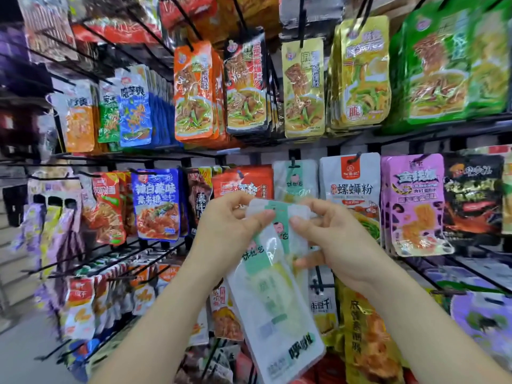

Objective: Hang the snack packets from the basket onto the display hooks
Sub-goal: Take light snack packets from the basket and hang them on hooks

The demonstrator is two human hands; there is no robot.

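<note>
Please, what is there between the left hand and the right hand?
The head view shows the top edge of a white and green snack packet between the left hand and the right hand; both pinch it.

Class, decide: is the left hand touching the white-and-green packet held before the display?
Touching. Head view: the left hand pinches the white-and-green packet at its top edge, thumb in front.

The flat plastic snack packet (273, 295) I hold is white with mint-green bands. Before me hang a lilac foil pouch (415, 206) with dark leopard spots, a blue rectangular pouch (156, 203), an orange glossy pouch (194, 92) and a bright green glossy pouch (440, 67).
</note>
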